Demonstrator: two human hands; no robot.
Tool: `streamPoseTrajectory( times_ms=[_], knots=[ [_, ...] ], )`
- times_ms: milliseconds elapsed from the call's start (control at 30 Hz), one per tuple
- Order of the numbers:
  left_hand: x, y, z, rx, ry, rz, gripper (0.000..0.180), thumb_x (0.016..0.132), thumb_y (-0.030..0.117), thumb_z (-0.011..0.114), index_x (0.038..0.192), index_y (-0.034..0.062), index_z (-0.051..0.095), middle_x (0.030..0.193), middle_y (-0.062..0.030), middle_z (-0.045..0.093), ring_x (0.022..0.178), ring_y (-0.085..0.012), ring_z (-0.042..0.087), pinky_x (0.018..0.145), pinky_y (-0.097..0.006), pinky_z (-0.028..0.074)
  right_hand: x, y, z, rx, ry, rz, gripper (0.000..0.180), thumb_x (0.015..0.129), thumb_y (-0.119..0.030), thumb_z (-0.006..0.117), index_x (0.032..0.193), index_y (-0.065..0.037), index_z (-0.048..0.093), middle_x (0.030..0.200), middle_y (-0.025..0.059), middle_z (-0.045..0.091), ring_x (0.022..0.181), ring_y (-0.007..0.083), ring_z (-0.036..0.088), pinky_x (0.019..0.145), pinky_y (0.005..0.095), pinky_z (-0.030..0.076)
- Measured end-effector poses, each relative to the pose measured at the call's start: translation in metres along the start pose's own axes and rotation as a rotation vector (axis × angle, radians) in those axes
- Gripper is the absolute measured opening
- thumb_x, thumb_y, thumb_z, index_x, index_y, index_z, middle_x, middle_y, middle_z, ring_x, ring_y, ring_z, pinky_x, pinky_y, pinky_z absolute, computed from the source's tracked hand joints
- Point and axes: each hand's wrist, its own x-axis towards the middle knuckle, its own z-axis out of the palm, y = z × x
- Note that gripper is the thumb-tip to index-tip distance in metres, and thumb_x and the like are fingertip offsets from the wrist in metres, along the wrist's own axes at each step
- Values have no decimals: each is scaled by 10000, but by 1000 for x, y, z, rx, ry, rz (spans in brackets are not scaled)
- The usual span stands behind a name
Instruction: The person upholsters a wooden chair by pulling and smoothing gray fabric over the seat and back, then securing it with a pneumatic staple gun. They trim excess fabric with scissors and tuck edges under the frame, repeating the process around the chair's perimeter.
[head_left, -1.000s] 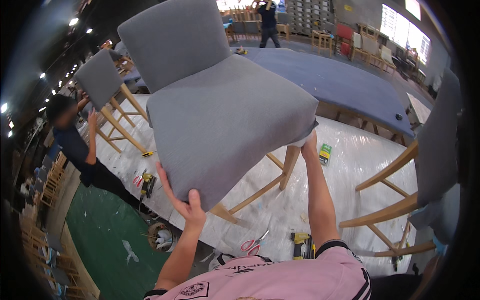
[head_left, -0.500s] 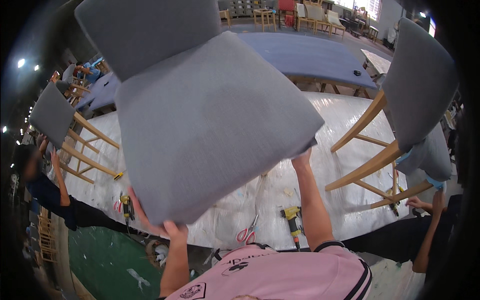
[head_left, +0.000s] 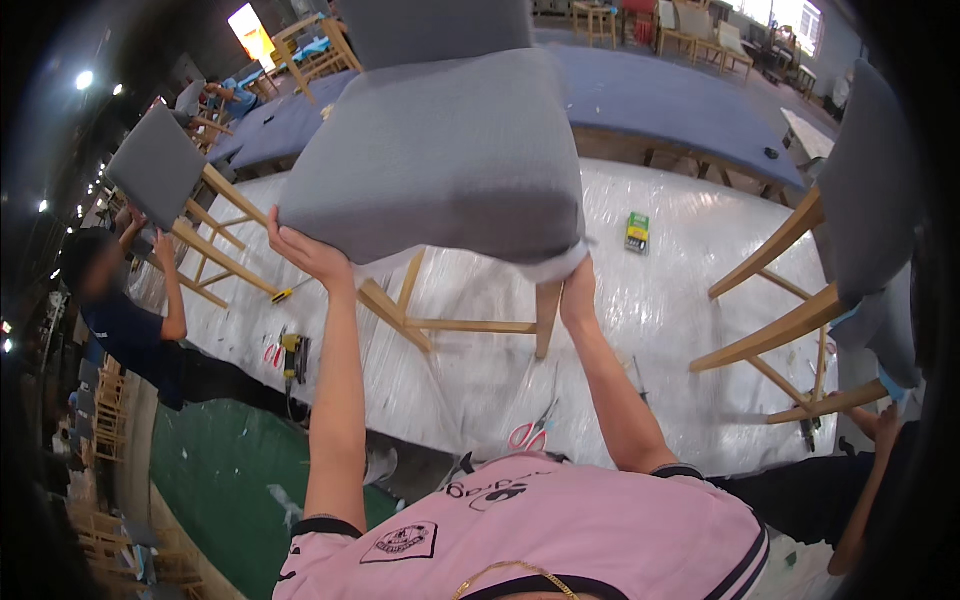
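A grey upholstered chair (head_left: pixel 440 140) with wooden legs is in front of me, its backrest away from me and cut off by the top of the view. My left hand (head_left: pixel 312 257) is closed on the left front corner of its padded seat. At the right front corner, my right hand (head_left: pixel 577 295) grips the seat's underside beside the front leg, its fingers partly hidden. Pale cloth hangs under the seat's front edge. Red-handled scissors (head_left: pixel 528 437) lie between my forearms. A yellow-and-black staple gun (head_left: pixel 294 358) rests left of my left forearm.
Plastic film covers the worktable (head_left: pixel 480 380). A small green-and-yellow box (head_left: pixel 637 232) lies to the right of my chair. Co-workers handle grey chairs at the left (head_left: pixel 155 165) and right (head_left: pixel 870 200). Beyond stands a blue-topped table (head_left: pixel 670 105).
The tilted chair has turned more upright and moved farther away; its front legs now show. My left hand has moved up along with its corner. The green-and-yellow box has come into view.
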Motion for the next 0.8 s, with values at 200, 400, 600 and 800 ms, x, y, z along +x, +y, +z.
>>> streamPoseTrajectory(
  times_ms=[200, 400, 600, 800],
  knots=[
    [12, -31, -18, -310, -79, -187, 503, 1098, 379, 268, 1387, 23, 475, 1371, -127, 471, 1278, -251, 466, 1128, -395, 330, -89, -3, -15, -16, -107, 102, 521, 1086, -271, 364, 1539, -18, 311, 1524, 97, 421, 1423, 209, 386, 1194, 378, 273],
    [42, -55, 20, -234, -253, -114, 526, 1094, 397, 253, 1370, 35, 515, 1373, -148, 499, 1291, -277, 465, 1141, -404, 310, -78, -5, -12, -297, -191, 81, 551, 1080, -197, 365, 1568, 27, 238, 1553, 152, 395, 1403, 225, 402, 1164, 339, 289],
    [96, -60, 4, 489, -622, 123, 556, 1084, 392, 224, 1439, 74, 511, 1550, -243, 396, 1464, -445, 289, 1219, -494, 174, -70, -26, 16, -342, -254, 127, 595, 1028, -119, 355, 1584, 16, 191, 1556, 184, 383, 1419, 256, 388, 1168, 344, 289],
    [65, 62, 25, 572, -1045, 480, 559, 1067, 378, 274, 1475, 47, 467, 1566, -223, 391, 1466, -398, 330, 1214, -523, 212, -68, -27, 19, -404, -349, 55, 575, 1051, -143, 355, 1589, -21, 192, 1539, 163, 400, 1398, 249, 409, 1153, 349, 313]
  ],
)
